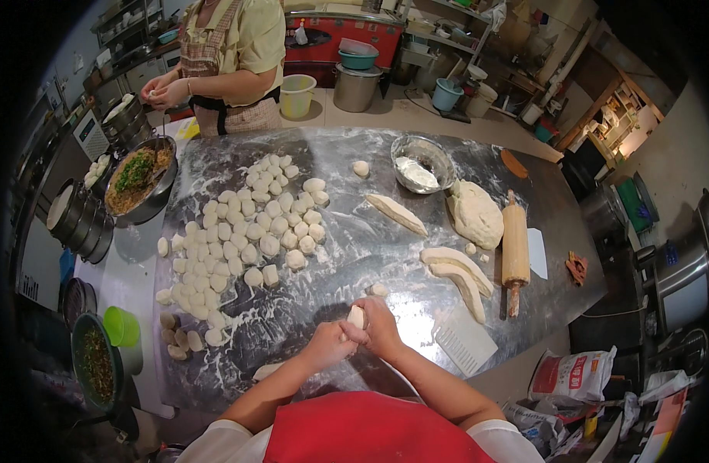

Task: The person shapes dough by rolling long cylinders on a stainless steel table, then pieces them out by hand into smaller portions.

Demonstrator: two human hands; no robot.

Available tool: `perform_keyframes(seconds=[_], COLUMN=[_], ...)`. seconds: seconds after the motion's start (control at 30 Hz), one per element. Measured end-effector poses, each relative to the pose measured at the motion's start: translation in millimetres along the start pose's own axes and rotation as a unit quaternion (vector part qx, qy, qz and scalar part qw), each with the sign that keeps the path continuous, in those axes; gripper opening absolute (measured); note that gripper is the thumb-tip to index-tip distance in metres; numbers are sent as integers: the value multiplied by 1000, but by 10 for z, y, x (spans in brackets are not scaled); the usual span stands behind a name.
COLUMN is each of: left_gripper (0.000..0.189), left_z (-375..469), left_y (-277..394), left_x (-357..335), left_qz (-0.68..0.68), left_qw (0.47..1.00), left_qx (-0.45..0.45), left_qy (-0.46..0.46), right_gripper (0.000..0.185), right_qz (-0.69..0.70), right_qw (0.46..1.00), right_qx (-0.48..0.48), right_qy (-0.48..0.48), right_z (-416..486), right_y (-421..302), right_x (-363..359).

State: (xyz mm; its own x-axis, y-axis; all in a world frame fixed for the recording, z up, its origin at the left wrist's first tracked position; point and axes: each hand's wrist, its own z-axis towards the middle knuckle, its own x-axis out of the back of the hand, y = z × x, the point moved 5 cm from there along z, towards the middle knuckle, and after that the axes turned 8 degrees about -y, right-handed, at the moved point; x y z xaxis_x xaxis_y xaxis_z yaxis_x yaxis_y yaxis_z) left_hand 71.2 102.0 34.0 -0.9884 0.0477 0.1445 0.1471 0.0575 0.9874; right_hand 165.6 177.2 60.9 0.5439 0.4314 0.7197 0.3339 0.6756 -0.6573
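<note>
My left hand (331,346) and my right hand (381,331) meet just in front of my red apron, above the floured metal tabletop. A pale piece of dough (356,316) pokes up between them, gripped by the fingers; the rest of it is hidden. Just beyond my right hand lies a small dough lump (378,289). Many small dough pieces (239,226), dusted with flour, spread over the left half of the table. Part of another dough strip (267,371) shows beside my left forearm.
To the right lie dough strips (467,278), a slotted scraper (465,341), a large dough mass (476,214) and a wooden rolling pin (515,246). A flour bowl (424,165) stands behind. At left are a filling bowl (140,179) and steamers (79,220). Another person (233,63) works beyond the table.
</note>
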Motion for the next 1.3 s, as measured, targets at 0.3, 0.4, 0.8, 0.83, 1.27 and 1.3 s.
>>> perform_keyframes(seconds=[0.3,0.4,0.8,0.83,1.27,1.3], left_gripper=[64,64,14,14,33,43], left_z=[54,58,50,59,39,35], left_y=[-71,-165,-353,-310,1,0], left_x=[114,111,25,19,87,107], left_qz=[63,60,-54,-67,99,73], left_qw=[996,992,990,992,994,996], left_qx=[-12,-39,94,77,30,9], left_qy=[60,106,-88,-75,20,44], right_gripper=[28,18,37,41,40,40], right_qz=[226,302,148,98,-71,-18], right_qw=[965,924,983,992,996,999], right_qx=[-98,-113,-88,-56,-36,-31], right_qy=[-94,-207,-65,-49,43,20], right_z=[70,14,2,9,120,116], right_y=[115,58,161,106,242,172], right_x=[-44,-220,-94,-84,61,43])
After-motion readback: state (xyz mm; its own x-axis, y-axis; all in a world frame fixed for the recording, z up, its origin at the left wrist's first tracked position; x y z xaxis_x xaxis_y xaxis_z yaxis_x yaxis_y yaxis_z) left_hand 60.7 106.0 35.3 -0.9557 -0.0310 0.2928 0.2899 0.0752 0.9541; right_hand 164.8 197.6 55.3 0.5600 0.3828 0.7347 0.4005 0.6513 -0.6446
